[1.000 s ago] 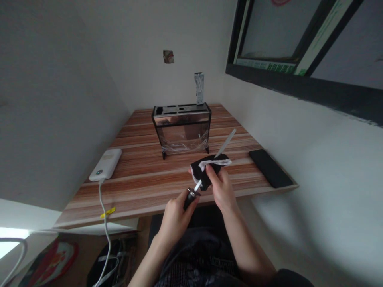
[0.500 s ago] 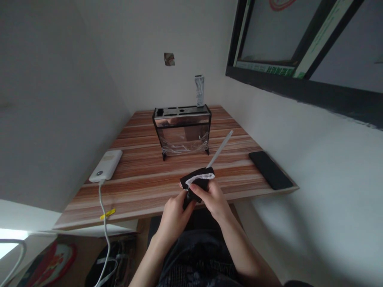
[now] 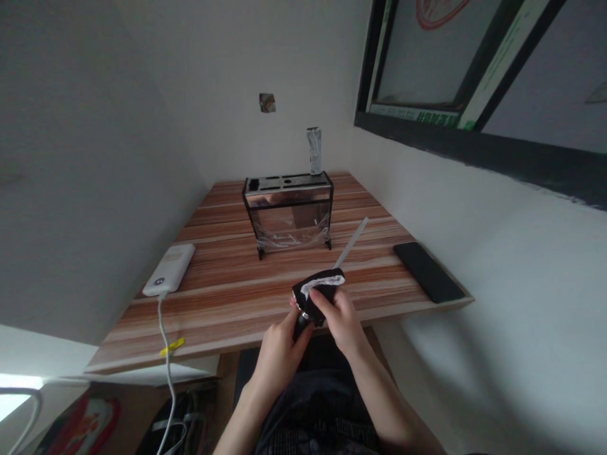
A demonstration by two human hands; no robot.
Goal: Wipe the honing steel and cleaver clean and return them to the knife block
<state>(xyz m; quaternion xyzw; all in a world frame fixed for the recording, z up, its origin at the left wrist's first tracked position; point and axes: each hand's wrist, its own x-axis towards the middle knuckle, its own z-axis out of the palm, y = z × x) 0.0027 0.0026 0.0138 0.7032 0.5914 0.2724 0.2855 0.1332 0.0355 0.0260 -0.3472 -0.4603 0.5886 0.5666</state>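
My left hand (image 3: 279, 344) grips the knife (image 3: 351, 243) handle; right hand (image 3: 339, 319) pinches black cloth (image 3: 317, 292) round the blade, above the table (image 3: 227, 297) edge.

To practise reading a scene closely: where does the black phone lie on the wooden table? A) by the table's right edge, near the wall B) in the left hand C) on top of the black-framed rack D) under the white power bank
A: the black phone lies flat by the right edge of the table, apart from the rack and both hands.
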